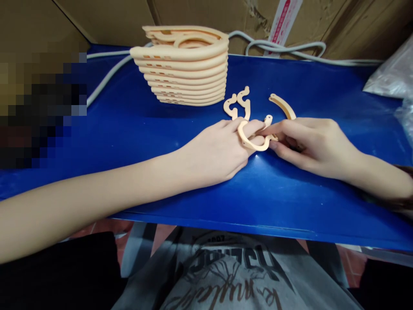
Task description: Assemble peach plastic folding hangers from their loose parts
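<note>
Over the blue table, my left hand (222, 148) has its fingers curled at a beige plastic hook piece (253, 146) that loops around them. My right hand (318, 142) meets it from the right, thumb and fingertips closed on the end of the same piece. Some of the fingertips are hidden. Just beyond my fingers lie two S-shaped hook pieces (244, 103). A curved beige arm piece (284, 105) lies behind my right hand, its near end covered by it. A small beige end with a hole (268, 120) shows between my hands; what it belongs to is unclear.
A tall stack of beige plastic hangers (187, 73) stands at the back left of the blue table (200, 206). A white cable (290, 48) runs along the back edge before cardboard (200, 13). Clear plastic bags (392, 71) sit at the right.
</note>
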`<move>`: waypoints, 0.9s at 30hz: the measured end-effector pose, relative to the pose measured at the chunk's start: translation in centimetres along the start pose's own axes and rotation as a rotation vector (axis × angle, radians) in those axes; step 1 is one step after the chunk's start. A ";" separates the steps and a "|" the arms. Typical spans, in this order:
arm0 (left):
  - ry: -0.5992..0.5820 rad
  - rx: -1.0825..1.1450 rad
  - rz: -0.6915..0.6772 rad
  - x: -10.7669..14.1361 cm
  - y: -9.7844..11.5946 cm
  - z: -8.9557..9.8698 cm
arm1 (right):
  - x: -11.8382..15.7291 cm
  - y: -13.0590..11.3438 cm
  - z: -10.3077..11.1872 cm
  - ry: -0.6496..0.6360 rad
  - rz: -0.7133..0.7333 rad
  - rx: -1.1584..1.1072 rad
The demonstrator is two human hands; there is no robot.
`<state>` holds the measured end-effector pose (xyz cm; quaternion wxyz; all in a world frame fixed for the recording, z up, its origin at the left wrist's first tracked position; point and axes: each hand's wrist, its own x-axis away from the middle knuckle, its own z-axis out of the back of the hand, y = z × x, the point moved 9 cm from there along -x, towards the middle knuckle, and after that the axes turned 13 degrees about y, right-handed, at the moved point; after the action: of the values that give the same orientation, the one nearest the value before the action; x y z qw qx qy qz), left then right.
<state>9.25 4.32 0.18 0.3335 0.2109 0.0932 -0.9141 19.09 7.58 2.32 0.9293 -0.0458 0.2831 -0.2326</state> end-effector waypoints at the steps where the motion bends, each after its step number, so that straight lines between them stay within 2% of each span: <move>1: 0.001 -0.001 0.001 0.0 0.0 0.0 | 0.0 -0.1 0.3 0.026 0.017 0.003; 4: -0.003 -0.012 -0.008 0.0 -0.1 0.1 | 0.1 -0.4 1.0 0.086 0.031 0.029; 10: 0.000 -0.075 -0.067 0.1 0.3 0.5 | 0.3 0.4 1.8 0.141 -0.116 0.108; 12: 0.000 -0.077 -0.067 0.1 0.3 0.5 | 0.2 0.4 2.1 0.183 -0.112 0.096; 15: -0.002 -0.063 -0.055 0.2 0.3 0.5 | 0.1 0.2 1.9 0.198 -0.092 0.045; 17: -0.005 -0.051 -0.053 0.1 0.3 0.5 | 0.2 0.5 1.9 0.209 -0.136 -0.026; 21: -0.001 -0.040 -0.052 0.1 0.3 0.7 | 0.5 1.7 3.3 0.388 -0.282 -0.280; 22: -0.001 -0.041 -0.050 0.1 0.3 0.7 | 0.6 1.9 3.5 0.400 -0.296 -0.299; 27: 0.012 -0.043 -0.064 0.1 0.4 0.7 | 0.1 1.1 3.1 0.291 -0.172 -0.101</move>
<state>9.23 3.74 0.75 0.3080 0.2061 0.1216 -0.9208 21.30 8.35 4.60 0.8518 -0.0824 0.4208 -0.3011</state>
